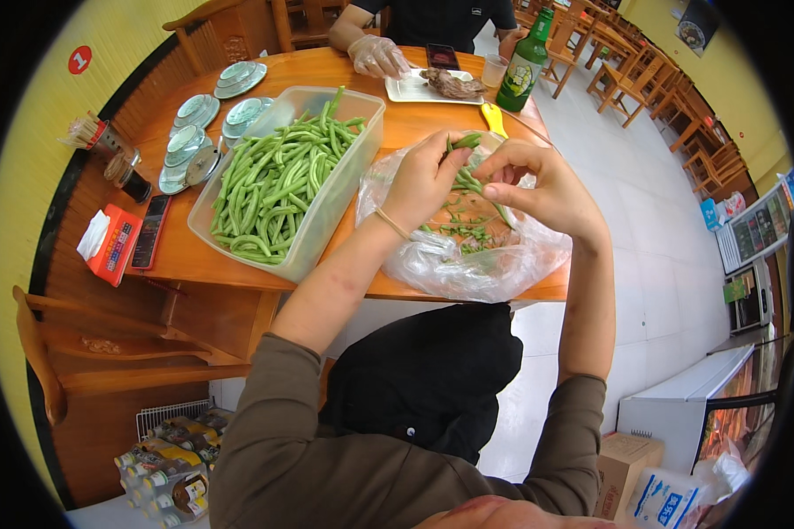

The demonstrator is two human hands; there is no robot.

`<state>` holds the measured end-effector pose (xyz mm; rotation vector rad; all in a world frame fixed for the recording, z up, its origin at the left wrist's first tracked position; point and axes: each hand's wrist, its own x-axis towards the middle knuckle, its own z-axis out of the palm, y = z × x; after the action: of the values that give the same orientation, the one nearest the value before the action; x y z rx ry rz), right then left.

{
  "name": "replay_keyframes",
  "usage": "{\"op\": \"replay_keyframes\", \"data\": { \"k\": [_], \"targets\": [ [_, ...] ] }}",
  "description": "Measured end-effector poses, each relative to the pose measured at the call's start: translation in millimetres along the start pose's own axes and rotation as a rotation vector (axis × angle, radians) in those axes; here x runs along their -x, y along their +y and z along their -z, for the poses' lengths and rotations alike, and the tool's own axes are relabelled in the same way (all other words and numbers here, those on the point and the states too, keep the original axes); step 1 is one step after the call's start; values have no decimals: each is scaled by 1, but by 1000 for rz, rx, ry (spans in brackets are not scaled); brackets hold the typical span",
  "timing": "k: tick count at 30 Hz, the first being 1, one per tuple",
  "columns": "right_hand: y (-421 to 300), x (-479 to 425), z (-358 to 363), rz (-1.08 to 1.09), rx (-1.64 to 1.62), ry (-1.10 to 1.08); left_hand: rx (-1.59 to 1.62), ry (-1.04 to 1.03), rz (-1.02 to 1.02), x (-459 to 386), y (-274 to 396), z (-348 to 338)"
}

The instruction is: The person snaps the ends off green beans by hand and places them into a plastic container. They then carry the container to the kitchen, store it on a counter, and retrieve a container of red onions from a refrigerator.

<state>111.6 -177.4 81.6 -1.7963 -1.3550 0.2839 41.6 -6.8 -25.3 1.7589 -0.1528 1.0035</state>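
Observation:
Over a clear plastic bag (483,271) on the wooden table, my left hand (429,168) is closed around a few green beans (466,140). My right hand (526,185) pinches the lower part of those beans between thumb and fingers, close beside the left. Small green trimmings (476,235) lie on the bag beneath both hands. To the left stands a translucent plastic tub (334,211), heaped with green beans (281,182). A yellow-handled tool (493,119) lies just beyond the bag; its far part is hidden.
Across the table a person with a gloved hand (378,58) sits behind a white tray (403,89) holding meat. A green bottle (523,66) stands near the right edge. Stacked dishes (192,112), a phone (152,231) and a red tissue box (116,248) are at left.

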Motion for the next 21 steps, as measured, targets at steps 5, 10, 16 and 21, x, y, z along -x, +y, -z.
{"op": "replay_keyframes", "data": {
  "k": [5, 10, 16, 21],
  "targets": [
    [-31, -11, -21, 292, 575, 341, -55, -65, -5, -1, 10, 2],
    [-19, -35, -32, 578, 970, 303, -65, -62, 39, 1, 15, 1],
    [-26, -34, -32, 378, 567, 370, 35, -68, 7, 0, 25, 2],
    [-25, -27, -17, -47, -838, 100, 151, 37, -85, -2, 21, 4]
  ]
}}
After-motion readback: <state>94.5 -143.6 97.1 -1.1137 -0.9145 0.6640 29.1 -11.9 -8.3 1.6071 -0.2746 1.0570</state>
